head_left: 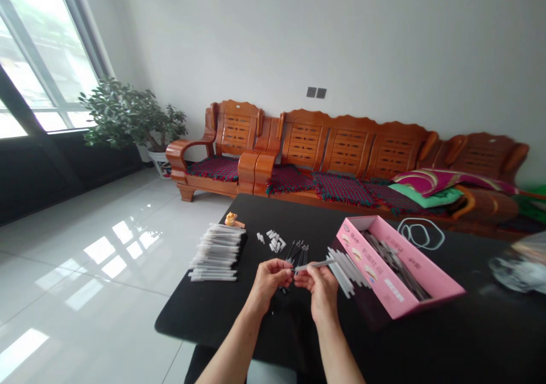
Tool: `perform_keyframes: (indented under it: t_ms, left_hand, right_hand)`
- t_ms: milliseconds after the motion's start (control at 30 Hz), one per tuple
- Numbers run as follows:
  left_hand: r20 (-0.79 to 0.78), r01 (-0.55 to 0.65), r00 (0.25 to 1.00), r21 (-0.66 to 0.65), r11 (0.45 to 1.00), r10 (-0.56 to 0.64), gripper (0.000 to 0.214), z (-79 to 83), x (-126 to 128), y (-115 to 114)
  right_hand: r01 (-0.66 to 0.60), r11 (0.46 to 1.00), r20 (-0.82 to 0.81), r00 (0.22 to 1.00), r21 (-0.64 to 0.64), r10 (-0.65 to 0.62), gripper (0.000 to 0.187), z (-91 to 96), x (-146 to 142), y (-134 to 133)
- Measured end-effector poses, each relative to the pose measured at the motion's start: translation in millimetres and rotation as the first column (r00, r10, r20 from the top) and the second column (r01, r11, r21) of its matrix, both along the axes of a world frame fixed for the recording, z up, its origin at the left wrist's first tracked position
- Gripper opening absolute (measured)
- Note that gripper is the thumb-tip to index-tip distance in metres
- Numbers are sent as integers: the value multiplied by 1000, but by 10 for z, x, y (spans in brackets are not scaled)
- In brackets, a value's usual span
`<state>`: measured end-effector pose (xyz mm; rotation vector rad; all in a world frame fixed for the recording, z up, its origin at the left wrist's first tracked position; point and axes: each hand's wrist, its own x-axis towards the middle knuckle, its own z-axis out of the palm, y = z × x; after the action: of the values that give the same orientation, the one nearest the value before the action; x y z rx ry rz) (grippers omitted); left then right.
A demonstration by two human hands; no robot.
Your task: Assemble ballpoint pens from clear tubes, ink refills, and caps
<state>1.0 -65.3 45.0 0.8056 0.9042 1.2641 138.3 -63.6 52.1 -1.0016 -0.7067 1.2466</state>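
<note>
right hand [321,293] has its fingers clamped on a thin plastic sleeve [313,264], lying nearly level, tip pointing left, just beside the left hand [268,284] with its fingertips pinched together

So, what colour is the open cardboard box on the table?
The open cardboard box is pink; the head view shows it.

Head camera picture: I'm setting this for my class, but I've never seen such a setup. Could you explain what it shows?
There is no machine here. A camera worn on a person's head looks forward and down, so the hands are the wearer's own. The left hand and right hand meet above a black table. The right hand holds a thin pale tube. Also on the table are a stack of similar tubes, small white pieces, thin dark rods and a pink box. A wooden sofa stands beyond the table.
</note>
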Motion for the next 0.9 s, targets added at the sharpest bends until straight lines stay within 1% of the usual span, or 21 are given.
perform_keyframes:
  t_ms: [233, 467, 600, 733, 800, 900]
  left_hand:
    - [-9, -16, 1000, 18, 1000, 16, 39, 9, 16, 20]
    - [-50, -46, 998, 29, 999, 47, 35, 5, 63, 46]
    - [-155, -101, 981, 117, 988, 119, 23, -22, 98, 38]
    - [-316, -156, 920, 249, 956, 233, 10, -48, 122, 8]
    - [-346, -134, 910, 280, 951, 230, 11, -51, 124, 0]
    - [-278, -77, 948, 268, 960, 154, 29, -49, 112, 11]
  right_hand:
    - [14, 1000, 37, 999, 15, -15, 35, 4, -22, -6]
    - [35, 999, 82, 996, 13, -36, 35, -7, -22, -7]
    - [50, 999, 41, 998, 5, -50, 34, -22, -27, -14]
    - [53, 998, -9, 999, -34, -53, 32, -51, -17, -7]
    - [46, 998, -38, 998, -50, -48, 33, -62, -4, 3]
    - [42, 998, -71, 996, -55, -46, 34, -68, 25, 20]
